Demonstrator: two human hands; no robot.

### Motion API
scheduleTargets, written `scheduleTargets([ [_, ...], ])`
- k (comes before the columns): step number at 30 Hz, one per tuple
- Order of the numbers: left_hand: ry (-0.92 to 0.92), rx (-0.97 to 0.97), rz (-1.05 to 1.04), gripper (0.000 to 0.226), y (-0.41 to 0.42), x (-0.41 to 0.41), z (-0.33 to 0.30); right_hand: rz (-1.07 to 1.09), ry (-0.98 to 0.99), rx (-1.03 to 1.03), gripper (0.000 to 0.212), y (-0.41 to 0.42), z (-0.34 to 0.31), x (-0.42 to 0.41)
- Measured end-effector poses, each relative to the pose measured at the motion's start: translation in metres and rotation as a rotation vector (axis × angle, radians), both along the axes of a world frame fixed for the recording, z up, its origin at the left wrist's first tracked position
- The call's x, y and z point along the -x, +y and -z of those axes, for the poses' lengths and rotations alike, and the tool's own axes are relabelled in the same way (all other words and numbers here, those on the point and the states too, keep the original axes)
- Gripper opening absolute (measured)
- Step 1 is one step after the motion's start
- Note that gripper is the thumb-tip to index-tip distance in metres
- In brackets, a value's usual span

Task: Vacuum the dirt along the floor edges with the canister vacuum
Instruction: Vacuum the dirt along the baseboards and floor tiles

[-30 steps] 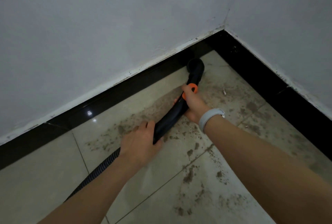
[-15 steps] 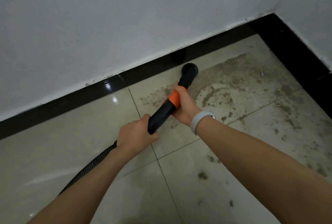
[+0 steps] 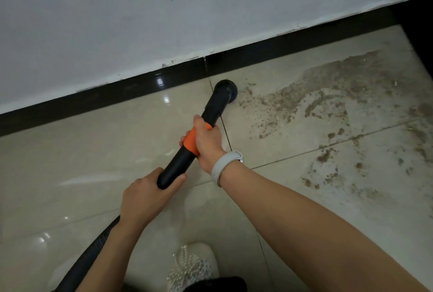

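While both hands grip the black plastic vacuum wand (image 3: 187, 158), right hand (image 3: 207, 143) on its orange collar (image 3: 191, 140), left hand (image 3: 146, 195) behind, its round nozzle (image 3: 225, 89) meets brown dirt (image 3: 304, 102) beside the black skirting (image 3: 281, 45).

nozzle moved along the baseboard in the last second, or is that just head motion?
Yes. The nozzle was in the corner a second ago; now it sits by the baseboard joint, well left of the corner, leaving the dirt patch on its right.
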State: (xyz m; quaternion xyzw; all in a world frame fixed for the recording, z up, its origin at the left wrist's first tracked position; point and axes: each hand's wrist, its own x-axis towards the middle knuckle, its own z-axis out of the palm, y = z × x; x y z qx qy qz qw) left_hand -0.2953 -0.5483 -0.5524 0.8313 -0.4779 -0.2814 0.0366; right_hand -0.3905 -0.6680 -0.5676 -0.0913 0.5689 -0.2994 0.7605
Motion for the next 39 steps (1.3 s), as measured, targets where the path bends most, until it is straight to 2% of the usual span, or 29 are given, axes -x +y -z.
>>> scheduleTargets([
  [6,0.098,-0.083,-0.003,0.052,0.026,-0.021,0.008,0.040,0.071,-0.064,0.018,0.033,0.008,-0.014],
  [9,0.094,-0.106,0.001,0.049,0.031,-0.022,0.012,0.035,0.057,-0.087,0.018,0.036,0.012,-0.013],
  [15,0.048,-0.032,-0.069,0.060,0.015,-0.017,0.015,-0.058,0.074,-0.057,0.020,0.006,0.010,-0.020],
  [19,0.049,0.014,-0.106,0.049,-0.013,-0.011,0.012,-0.084,0.049,-0.040,0.021,-0.026,0.004,-0.023],
  [23,0.073,-0.004,-0.093,0.048,-0.029,-0.012,0.009,-0.079,0.041,-0.042,0.018,-0.036,0.001,-0.022],
  [39,0.040,-0.146,0.113,0.035,0.018,-0.012,0.005,0.159,0.054,-0.105,0.018,0.036,0.017,0.000],
])
